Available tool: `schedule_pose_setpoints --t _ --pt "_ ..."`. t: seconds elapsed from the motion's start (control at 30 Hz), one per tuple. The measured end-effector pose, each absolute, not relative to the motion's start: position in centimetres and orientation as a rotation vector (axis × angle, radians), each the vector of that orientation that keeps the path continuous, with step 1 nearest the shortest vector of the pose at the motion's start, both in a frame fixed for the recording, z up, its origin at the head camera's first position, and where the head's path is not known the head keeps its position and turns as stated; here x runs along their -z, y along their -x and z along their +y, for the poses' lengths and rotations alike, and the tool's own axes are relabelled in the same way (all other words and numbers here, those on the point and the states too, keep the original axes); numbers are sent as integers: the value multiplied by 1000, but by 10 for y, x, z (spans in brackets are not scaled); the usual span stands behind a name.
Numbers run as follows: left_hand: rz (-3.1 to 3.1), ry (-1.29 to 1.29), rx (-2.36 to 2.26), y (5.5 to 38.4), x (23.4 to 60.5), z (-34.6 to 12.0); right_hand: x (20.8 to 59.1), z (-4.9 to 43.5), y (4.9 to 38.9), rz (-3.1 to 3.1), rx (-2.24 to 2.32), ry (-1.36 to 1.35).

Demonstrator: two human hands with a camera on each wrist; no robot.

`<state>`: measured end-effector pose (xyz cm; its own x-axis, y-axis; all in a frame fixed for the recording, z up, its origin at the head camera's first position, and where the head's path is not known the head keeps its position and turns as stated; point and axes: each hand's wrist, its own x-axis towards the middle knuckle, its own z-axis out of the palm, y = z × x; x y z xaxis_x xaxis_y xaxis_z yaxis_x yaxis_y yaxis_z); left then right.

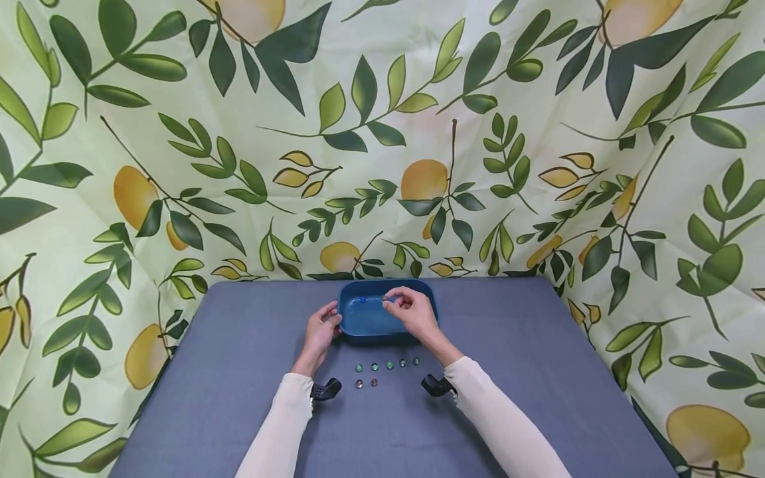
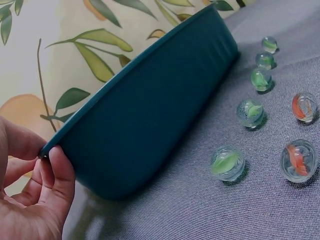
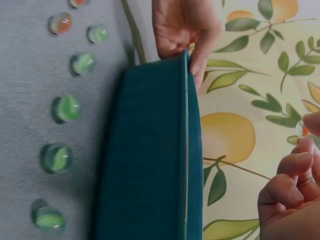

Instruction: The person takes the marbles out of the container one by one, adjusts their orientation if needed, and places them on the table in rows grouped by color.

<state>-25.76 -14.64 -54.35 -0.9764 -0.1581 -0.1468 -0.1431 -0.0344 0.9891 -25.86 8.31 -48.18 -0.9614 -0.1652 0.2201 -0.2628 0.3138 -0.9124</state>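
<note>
from above, the tray point(image 1: 382, 340) is giving a way in
its walls are barring low passage, and the patterned cloth point(image 1: 358, 219) is rising close behind. the left hand point(image 1: 319, 332) is gripping its left end and the right hand point(image 1: 412, 311) is hovering over its right part, leaving the left of the mouth uncovered. in front, five green marbles point(image 1: 390, 364) and two orange marbles point(image 1: 374, 382) are lying between the wrists, black cameras point(image 1: 327, 389) are jutting inward, and bare table point(image 1: 233, 372) is stretching outside both sleeves point(image 1: 281, 418).

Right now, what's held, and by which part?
Left hand pinches the blue tub by its left-end rim; right hand pinches an orange-swirl marble by its sides.
</note>
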Motion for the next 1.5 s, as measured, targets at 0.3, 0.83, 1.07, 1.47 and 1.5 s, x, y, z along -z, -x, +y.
schedule_pose_setpoints --t 0.3,0.83,1.07,1.47,1.5 --pt "-2148 -327 2236 261 544 -147 490 93 234 -2536 -1734 -403" --pt "-2130 -337 2257 260 541 -146 513 103 197 -2628 -1715 -411" --pt "-2142 -347 2258 260 539 -146 545 105 193 -2626 -1746 -379" --pt "-2144 -343 2269 259 537 -145 556 99 183 -2704 -1694 -379" --pt "-2147 -344 2269 259 537 -145 557 99 182 -2714 -1679 -384"
